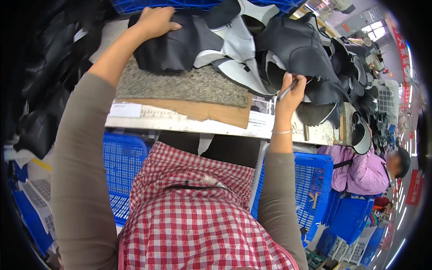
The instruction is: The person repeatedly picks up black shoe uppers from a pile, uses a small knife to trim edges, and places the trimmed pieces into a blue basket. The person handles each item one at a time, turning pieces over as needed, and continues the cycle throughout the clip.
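Note:
At the far left of the bench, my left hand (157,21) is closed over the far edge of a black leather shoe upper (168,51), thumb on top and fingertips partly hidden. My right hand (293,93) pinches a slim silver pen-like tool (286,92), just in front of the heaped shoe pieces. Grey-white lined uppers (238,40) lie between my hands. Beyond my right hand are more black uppers (308,47), overlapping one another. Under the left pieces lies a speckled grey slab (180,85).
A cardboard strip (216,114) and a paper slip (126,110) lie along the white bench edge (193,126). Blue baskets (123,166) stand below on both sides. Another person (360,173) in a pink checked top is at the right. Black leather hangs at the left.

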Demonstrator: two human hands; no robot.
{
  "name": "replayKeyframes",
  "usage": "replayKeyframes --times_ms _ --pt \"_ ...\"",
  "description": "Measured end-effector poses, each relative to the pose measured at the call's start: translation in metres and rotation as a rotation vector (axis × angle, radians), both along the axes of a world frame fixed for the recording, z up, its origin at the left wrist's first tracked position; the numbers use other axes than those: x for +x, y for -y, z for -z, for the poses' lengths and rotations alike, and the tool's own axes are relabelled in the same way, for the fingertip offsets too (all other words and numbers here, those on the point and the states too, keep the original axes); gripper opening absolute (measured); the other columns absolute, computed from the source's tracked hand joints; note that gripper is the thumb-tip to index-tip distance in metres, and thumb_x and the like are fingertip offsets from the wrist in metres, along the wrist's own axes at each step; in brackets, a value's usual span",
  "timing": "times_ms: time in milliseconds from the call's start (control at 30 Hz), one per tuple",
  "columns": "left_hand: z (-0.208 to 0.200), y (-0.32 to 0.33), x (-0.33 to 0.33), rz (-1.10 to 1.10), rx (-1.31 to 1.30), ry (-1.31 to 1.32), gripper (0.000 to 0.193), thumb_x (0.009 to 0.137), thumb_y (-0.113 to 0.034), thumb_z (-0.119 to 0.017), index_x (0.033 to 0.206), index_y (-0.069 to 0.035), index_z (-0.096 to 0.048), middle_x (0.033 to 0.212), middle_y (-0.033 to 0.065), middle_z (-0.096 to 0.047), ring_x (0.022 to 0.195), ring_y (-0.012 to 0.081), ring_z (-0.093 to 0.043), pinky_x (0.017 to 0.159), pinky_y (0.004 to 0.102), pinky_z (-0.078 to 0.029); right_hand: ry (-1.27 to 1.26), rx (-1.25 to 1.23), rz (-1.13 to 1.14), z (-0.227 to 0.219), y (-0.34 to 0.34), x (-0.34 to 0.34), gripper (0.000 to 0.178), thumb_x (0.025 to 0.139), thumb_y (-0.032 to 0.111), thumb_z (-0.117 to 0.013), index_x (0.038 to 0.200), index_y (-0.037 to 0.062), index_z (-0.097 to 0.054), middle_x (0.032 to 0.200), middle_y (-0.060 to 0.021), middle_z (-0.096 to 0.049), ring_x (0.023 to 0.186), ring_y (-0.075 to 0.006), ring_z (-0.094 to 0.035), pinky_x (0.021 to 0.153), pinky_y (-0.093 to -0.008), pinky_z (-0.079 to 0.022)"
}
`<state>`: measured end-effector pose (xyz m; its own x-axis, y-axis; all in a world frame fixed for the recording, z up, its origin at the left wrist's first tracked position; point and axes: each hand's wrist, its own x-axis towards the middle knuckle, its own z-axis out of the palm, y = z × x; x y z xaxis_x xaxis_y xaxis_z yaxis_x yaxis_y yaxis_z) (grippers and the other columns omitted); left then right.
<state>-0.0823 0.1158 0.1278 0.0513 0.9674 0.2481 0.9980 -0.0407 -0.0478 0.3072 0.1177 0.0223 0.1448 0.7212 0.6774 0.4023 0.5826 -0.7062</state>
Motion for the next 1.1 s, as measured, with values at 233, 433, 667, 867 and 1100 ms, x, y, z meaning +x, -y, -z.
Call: replayKeyframes --times_ms 233,433,667,867,1100 --pt "-0.078 0.063 -0.071 0.029 0.149 0.963 0.028 0.092 -0.027 -0.074 0.098 0.000 -0.069 0.088 0.0039 -0.070 0.081 0.0161 -0.068 0.075 0.0305 -0.054 -0.126 -0.149 -0.056 -0.005 0.050 0.000 0.016 0.107 0.017 -0.058 0.100 0.0023 -0.057 0.078 0.0000 -0.056 0.066 -0.0073 -0.050 0.065 -0.0245 -0.043" --pt "-0.169 0.091 -0.066 0.120 -0.014 1.134 0.026 0.097 -0.028 -0.072 0.094 -0.002 -0.072 0.080 0.0000 -0.070 0.067 0.0068 -0.064 0.063 0.0214 -0.052 0.142 0.119 -0.360 -0.040 0.059 -0.108 0.058 0.091 0.028 -0.080 0.134 0.0005 -0.052 0.123 -0.0117 -0.066 0.109 -0.0210 -0.060 0.098 -0.0344 -0.046" --pt "-0.130 0.040 -0.065 0.084 -0.236 1.126 0.031 0.090 -0.022 -0.079 0.107 0.003 -0.071 0.098 0.0115 -0.074 0.085 0.0204 -0.068 0.080 0.0327 -0.054 0.286 -0.403 -0.716 -0.044 0.059 -0.188 0.045 0.083 0.023 -0.085 0.114 -0.0015 -0.065 0.100 -0.0144 -0.074 0.095 -0.0251 -0.072 0.086 -0.0351 -0.056" --pt "-0.043 0.096 0.012 0.565 0.514 0.416 0.036 0.082 -0.020 -0.080 0.109 -0.001 -0.063 0.104 0.0140 -0.066 0.101 0.0313 -0.064 0.089 0.0398 -0.053 -0.386 -0.891 -0.696 -0.013 0.058 -0.197 0.025 0.092 0.009 -0.073 0.111 -0.0055 -0.068 0.096 -0.0090 -0.074 0.081 -0.0137 -0.067 0.074 -0.0287 -0.055" --pt "0.108 0.131 0.000 0.088 -0.450 0.636 0.078 0.078 -0.042 -0.085 0.137 -0.003 -0.053 0.142 0.0162 -0.053 0.115 0.0374 -0.062 0.094 0.0409 -0.053 0.046 -0.537 -0.598 0.019 0.065 -0.155 0.032 0.101 0.027 -0.067 0.115 -0.0015 -0.071 0.094 -0.0083 -0.072 0.076 -0.0101 -0.061 0.067 -0.0264 -0.052"
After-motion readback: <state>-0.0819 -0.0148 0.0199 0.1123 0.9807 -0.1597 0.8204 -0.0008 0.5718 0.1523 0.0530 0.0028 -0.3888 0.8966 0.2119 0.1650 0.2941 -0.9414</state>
